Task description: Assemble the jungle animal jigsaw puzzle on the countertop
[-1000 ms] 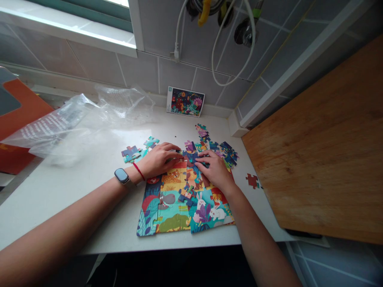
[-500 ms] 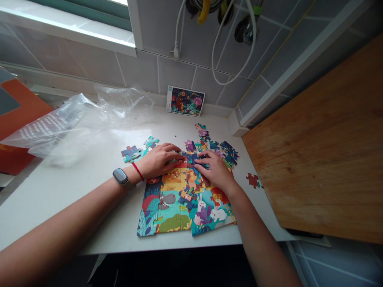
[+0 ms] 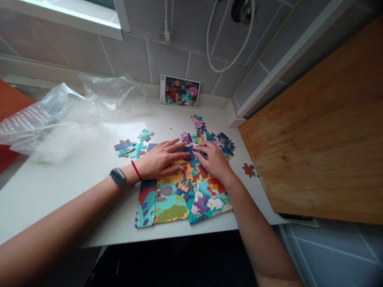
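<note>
- Teal, yellow and dark blue fill the puzzle (image 3: 172, 213), which lies partly joined on the white countertop (image 3: 60, 187), close to the front edge and beneath both hands.
- The clearest change we see is in the left hand (image 3: 163, 159): half a second ago its fingers were bent at the upper part of the puzzle; now they are stretched out and fanned, palm down over the upper left section, gripping nothing that we can see.
- We take this as a turn from fine fingering to flat steadying or pressing, though force does not show.
- The right hand (image 3: 214, 159) keeps its place at the upper middle, thumb and fingers bent near one another over the dark blue part; whether they pinch a piece, we cannot tell.
- The fit looks unfinished to us: the rabbit section (image 3: 206, 203) sits slightly askew against its left neighbour, and a loose piece (image 3: 184, 188) lies on top of the puzzle.
- We also see a cluster of pieces (image 3: 225, 143) beyond the right hand and a red-brown piece (image 3: 248, 170) near the wooden board (image 3: 323, 131), both unmoved.
</note>
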